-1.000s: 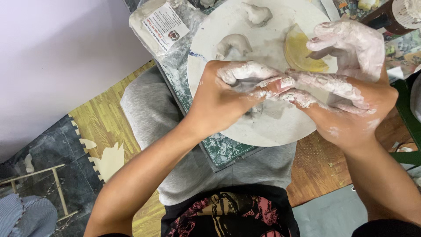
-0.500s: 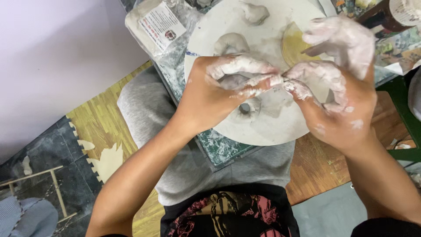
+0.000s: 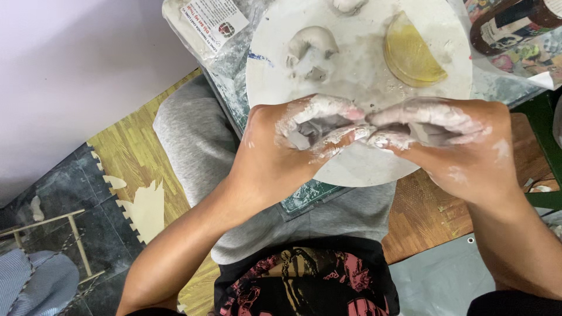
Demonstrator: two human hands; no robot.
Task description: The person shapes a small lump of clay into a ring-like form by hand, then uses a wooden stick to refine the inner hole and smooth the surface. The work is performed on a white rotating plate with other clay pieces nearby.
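Right at the middle, the left hand (image 3: 293,137) curls its clay-smeared fingers (image 3: 328,108) around a small grey lump of clay (image 3: 310,131), the fingertips pressed in over it and the thumb underneath. Facing it, the right hand (image 3: 451,140) is closed the same way, fingers (image 3: 421,114) bent inward over another bit of grey clay (image 3: 430,134) that shows only in part between them. The fingertips of the two hands meet, touching or very nearly so, and both hands are coated in pale wet slip up to the knuckles.

Both hands hover over the near edge of a round white board (image 3: 363,169), whose surface is smeared with dried clay. Farther back on the board lies a curved grey clay piece (image 3: 310,44) shaped like an arch, and to its right a yellow half-round sponge (image 3: 413,55). Another small clay bit (image 3: 348,4) sits at the top edge, cut off by the frame. Just left of the board lies a wrapped block of clay in clear plastic with a printed label (image 3: 208,23). A dark brown bottle (image 3: 506,23) lies at the upper right. Below the board, the person's grey trousers (image 3: 199,146) and a wooden floor mat (image 3: 126,152) show
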